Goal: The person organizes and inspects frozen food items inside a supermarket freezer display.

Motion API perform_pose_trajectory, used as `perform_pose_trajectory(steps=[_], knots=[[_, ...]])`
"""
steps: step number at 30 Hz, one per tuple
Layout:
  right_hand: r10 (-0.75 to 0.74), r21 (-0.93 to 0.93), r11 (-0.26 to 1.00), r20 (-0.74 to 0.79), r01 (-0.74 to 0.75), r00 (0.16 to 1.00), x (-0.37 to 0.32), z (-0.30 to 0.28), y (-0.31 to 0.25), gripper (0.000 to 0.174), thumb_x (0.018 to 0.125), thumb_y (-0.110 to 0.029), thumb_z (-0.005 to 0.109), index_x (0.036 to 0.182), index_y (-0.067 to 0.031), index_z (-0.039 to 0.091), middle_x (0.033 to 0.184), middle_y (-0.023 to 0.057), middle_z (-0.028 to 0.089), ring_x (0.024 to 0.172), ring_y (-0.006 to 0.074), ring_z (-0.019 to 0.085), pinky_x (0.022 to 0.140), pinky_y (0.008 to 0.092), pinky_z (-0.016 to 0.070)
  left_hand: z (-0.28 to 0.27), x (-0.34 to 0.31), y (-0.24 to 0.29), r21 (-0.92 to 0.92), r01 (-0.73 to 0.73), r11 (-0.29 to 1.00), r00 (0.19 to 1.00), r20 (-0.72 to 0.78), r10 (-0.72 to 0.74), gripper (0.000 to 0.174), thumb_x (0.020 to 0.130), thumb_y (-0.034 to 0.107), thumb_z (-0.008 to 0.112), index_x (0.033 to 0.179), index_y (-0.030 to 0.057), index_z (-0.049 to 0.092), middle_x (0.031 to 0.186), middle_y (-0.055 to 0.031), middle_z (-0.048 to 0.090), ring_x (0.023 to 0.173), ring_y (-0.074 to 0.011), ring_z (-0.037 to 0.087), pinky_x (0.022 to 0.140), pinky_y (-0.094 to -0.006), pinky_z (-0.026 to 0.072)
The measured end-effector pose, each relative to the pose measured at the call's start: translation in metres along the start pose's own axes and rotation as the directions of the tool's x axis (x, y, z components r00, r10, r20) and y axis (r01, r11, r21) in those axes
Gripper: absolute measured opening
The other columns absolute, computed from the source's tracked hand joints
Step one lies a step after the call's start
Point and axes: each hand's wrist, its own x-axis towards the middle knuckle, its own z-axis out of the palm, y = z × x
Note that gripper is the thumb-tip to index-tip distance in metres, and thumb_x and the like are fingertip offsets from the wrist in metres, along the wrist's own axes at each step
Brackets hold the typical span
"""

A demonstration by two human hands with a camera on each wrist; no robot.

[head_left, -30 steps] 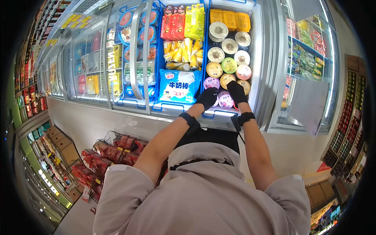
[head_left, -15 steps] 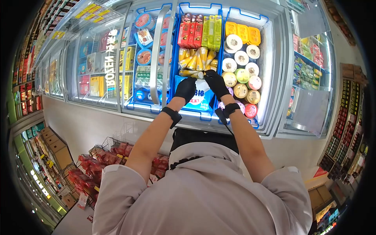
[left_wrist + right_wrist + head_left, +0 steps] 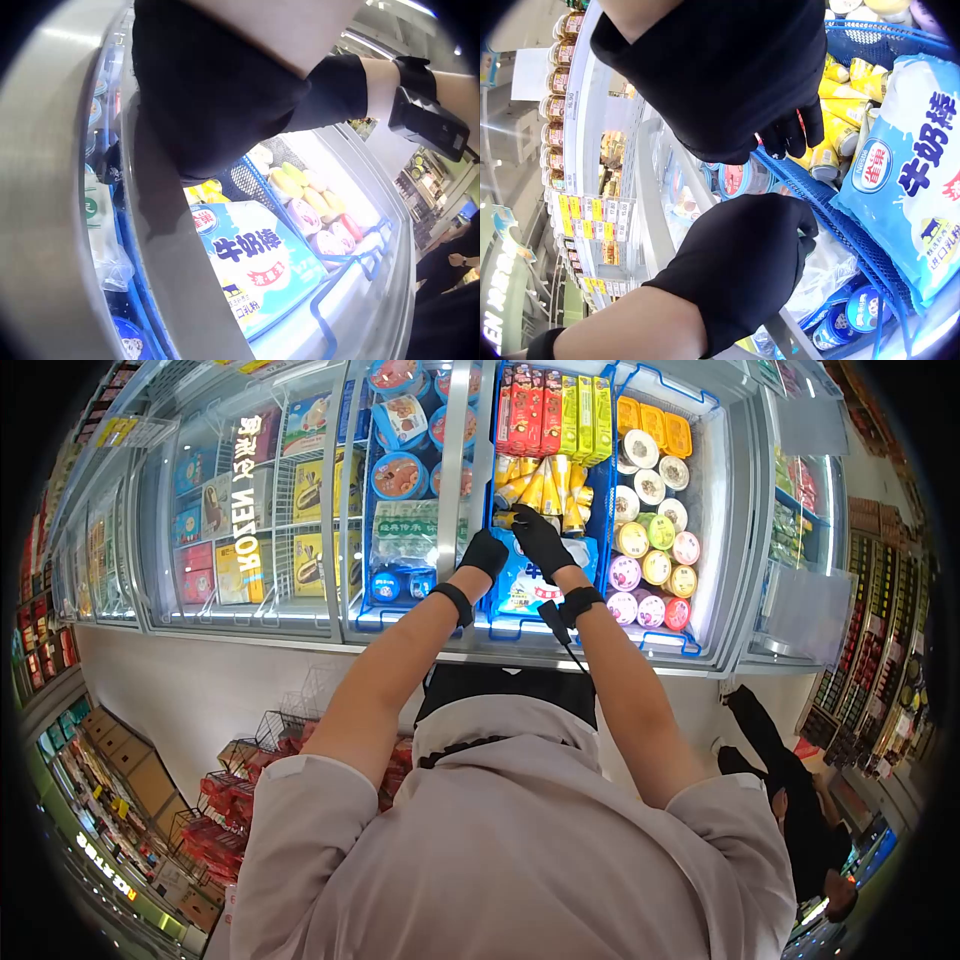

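Both my hands wear black gloves over the open chest freezer. My right hand (image 3: 540,545) reaches past a blue-and-white Nestlé bag (image 3: 922,172), fingertips down among yellow-wrapped ice cream cones (image 3: 847,109) in a blue basket. In the right wrist view its fingers are bent and a little spread, right at the cones. My left hand (image 3: 485,552) is beside the bag's left edge, near the metal frame (image 3: 457,470) of the sliding lid. Its fingers look curled in the right wrist view (image 3: 742,262); whether they hold anything I cannot tell.
Ice cream cups (image 3: 656,567) stand in the basket to the right. Red and green boxes (image 3: 545,412) fill the back of the middle basket. Blue-rimmed tubs (image 3: 398,475) sit under glass at left. A person in black (image 3: 800,800) is at the lower right.
Both hands have moved from the cups over the bag; the right is now at the cones, the left near the lid frame. The head view has shifted left, and a person has appeared behind.
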Motion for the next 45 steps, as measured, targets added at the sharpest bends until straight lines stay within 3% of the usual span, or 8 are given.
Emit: perform_pose_trajectory(steps=[25, 30, 32, 35, 38, 39, 42, 45], knots=[[-0.246, -0.299, 0.945, -0.368, 0.137, 0.897, 0.259, 0.137, -0.137, 0.091, 0.06, -0.035, 0.082, 0.132, -0.0055, 0.035, 0.132, 0.0207, 0.038, 0.115, 0.0384, 0.046, 0.09, 0.0441, 0.046, -0.044, -0.101, -0.163, -0.401, 0.084, 0.912, 0.982, -0.12, -0.143, 0.011, 0.077, 0.005, 0.055, 0.087, 0.0046, 0.06, 0.083, -0.0161, 0.062, 0.08, -0.0338, 0.062, 0.07, -0.0411, 0.0512], [0.03, 0.269, 0.961, -0.346, 0.069, 0.938, 0.269, 0.11, -0.106, 0.072, 0.065, -0.025, 0.075, 0.127, -0.0029, 0.045, 0.115, 0.0194, 0.055, 0.096, 0.0345, 0.058, 0.077, 0.0409, 0.0512, -0.098, -0.1, -0.164, -0.587, 0.119, 0.801, 0.958, -0.143, -0.247, 0.029, 0.08, 0.0, 0.051, 0.107, 0.0023, 0.059, 0.092, -0.0179, 0.063, 0.083, -0.0346, 0.061, 0.073, -0.0419, 0.0505], [0.393, 0.793, 0.59, -0.118, -0.152, 0.912, 0.26, 0.096, -0.096, 0.065, 0.07, -0.02, 0.07, 0.129, -0.0059, 0.045, 0.111, 0.014, 0.056, 0.095, 0.0246, 0.06, 0.062, 0.0353, 0.0557, -0.108, -0.102, -0.165, -0.596, 0.14, 0.791, 0.948, -0.148, -0.28, 0.029, 0.08, 0.0, 0.051, 0.108, 0.0018, 0.058, 0.096, -0.0185, 0.062, 0.087, -0.035, 0.06, 0.076, -0.042, 0.0499], [0.18, 0.867, 0.466, 0.1, -0.175, 0.979, 0.252, 0.091, -0.08, 0.054, 0.076, -0.019, 0.063, 0.127, -0.0055, 0.047, 0.111, 0.0124, 0.056, 0.097, 0.0239, 0.06, 0.067, 0.0391, 0.0575, -0.097, -0.117, -0.167, -0.556, 0.206, 0.805, 0.919, -0.173, -0.355, 0.032, 0.083, 0.003, 0.053, 0.115, 0.0035, 0.057, 0.115, -0.0182, 0.057, 0.111, -0.0347, 0.051, 0.096, -0.0425, 0.0414], [-0.001, 0.415, 0.91, -0.018, 0.008, 1.0, 0.255, 0.109, -0.082, 0.031, 0.089, -0.017, 0.049, 0.116, -0.0039, 0.055, 0.113, 0.0148, 0.057, 0.104, 0.028, 0.056, 0.089, 0.0376, 0.0454, -0.121, -0.12, -0.175, -0.486, 0.374, 0.79, 0.828, -0.21, -0.521, 0.038, 0.08, 0.004, 0.057, 0.118, 0.0026, 0.054, 0.123, -0.0187, 0.051, 0.116, -0.0354, 0.047, 0.098, -0.0432, 0.0391], [-0.325, -0.232, 0.918, 0.027, 0.322, 0.945, 0.26, 0.111, -0.072, 0.031, 0.089, -0.013, 0.048, 0.119, -0.0061, 0.055, 0.112, 0.0185, 0.057, 0.102, 0.0323, 0.057, 0.088, 0.038, 0.0465, -0.128, -0.122, -0.175, -0.454, 0.409, 0.791, 0.776, -0.282, -0.563, 0.038, 0.081, 0.005, 0.058, 0.118, 0.0005, 0.053, 0.123, -0.0207, 0.05, 0.116, -0.0365, 0.047, 0.098, -0.044, 0.0389], [-0.007, 0.223, 0.975, 0.042, -0.003, 0.999, 0.285, 0.125, -0.07, 0.036, 0.09, -0.025, 0.054, 0.117, -0.0017, 0.056, 0.101, 0.0098, 0.063, 0.089, 0.0215, 0.063, 0.076, 0.0341, 0.0516, -0.117, -0.129, -0.182, -0.549, 0.55, 0.63, 0.638, -0.212, -0.741, 0.051, 0.083, 0.009, 0.058, 0.13, 0.0016, 0.04, 0.127, -0.0234, 0.045, 0.116, -0.0381, 0.046, 0.098, -0.0444, 0.0383], [-0.204, 0.036, 0.978, -0.057, 0.206, 0.977, 0.241, 0.113, -0.062, 0.037, 0.087, -0.03, 0.056, 0.108, -0.0003, 0.061, 0.102, 0.0167, 0.064, 0.088, 0.0284, 0.063, 0.077, 0.0347, 0.0491, -0.103, -0.127, -0.178, -0.659, 0.612, 0.437, 0.578, -0.004, -0.816, 0.056, 0.085, 0.012, 0.058, 0.134, 0.0014, 0.034, 0.126, -0.0237, 0.045, 0.117, -0.0391, 0.045, 0.098, -0.0445, 0.0381]])
